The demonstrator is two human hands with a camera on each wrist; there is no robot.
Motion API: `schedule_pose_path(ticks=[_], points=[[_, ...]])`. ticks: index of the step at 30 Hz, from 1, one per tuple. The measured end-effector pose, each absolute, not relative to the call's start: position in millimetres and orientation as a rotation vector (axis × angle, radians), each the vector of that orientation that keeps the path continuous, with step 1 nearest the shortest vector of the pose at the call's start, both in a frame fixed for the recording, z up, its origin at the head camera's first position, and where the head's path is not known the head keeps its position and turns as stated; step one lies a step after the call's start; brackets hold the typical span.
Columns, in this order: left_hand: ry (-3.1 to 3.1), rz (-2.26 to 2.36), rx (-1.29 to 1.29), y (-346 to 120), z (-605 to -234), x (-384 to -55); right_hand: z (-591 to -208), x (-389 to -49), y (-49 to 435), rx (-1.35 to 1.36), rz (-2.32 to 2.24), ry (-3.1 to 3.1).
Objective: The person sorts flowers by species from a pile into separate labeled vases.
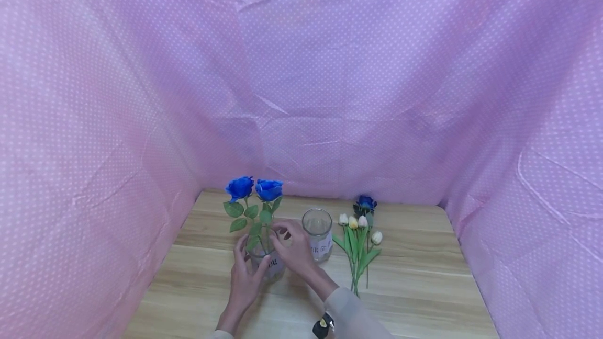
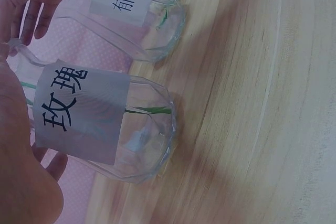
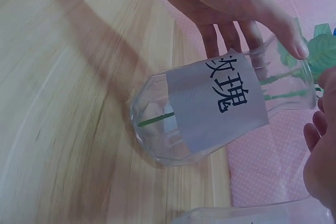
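Two blue roses, one on the left (image 1: 239, 188) and one on the right (image 1: 269, 190), stand with leafy green stems in a clear glass vase (image 3: 215, 103). Its white label (image 2: 84, 114) bears black characters. My left hand (image 1: 246, 279) holds this vase near the neck, thumb on the near side and fingers round the far side. At the mouth of the vase, my right hand (image 1: 298, 250) pinches a rose stem (image 3: 286, 96) between thumb and fingers; the exact contact is partly hidden. In the right wrist view, stem ends show through the glass.
A second labelled glass vase (image 1: 317, 222) stands just right of the right hand. Beyond it lie several pale tulips (image 1: 353, 245) and another dark blue rose (image 1: 366, 203) on the wooden table (image 1: 424, 276). Pink dotted cloth (image 1: 330, 67) walls the back and sides.
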State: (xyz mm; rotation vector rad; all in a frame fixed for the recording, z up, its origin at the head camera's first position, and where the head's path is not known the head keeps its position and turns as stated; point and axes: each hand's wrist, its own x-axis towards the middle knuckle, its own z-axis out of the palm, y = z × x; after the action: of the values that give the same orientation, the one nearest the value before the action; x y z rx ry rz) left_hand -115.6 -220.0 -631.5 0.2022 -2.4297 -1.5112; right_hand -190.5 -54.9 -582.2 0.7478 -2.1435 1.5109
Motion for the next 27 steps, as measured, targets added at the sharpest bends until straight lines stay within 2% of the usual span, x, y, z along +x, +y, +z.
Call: schedule_pose_path(ticks=[15, 27], points=[[-2.437, -1.522, 0.185, -222, -632, -116, -568, -176, -30, 0.771, 1.402, -2.135], [-2.443, -1.536, 0.187, -221, -630, -116, -573, -168, 19, 0.656, 1.35, -2.173]])
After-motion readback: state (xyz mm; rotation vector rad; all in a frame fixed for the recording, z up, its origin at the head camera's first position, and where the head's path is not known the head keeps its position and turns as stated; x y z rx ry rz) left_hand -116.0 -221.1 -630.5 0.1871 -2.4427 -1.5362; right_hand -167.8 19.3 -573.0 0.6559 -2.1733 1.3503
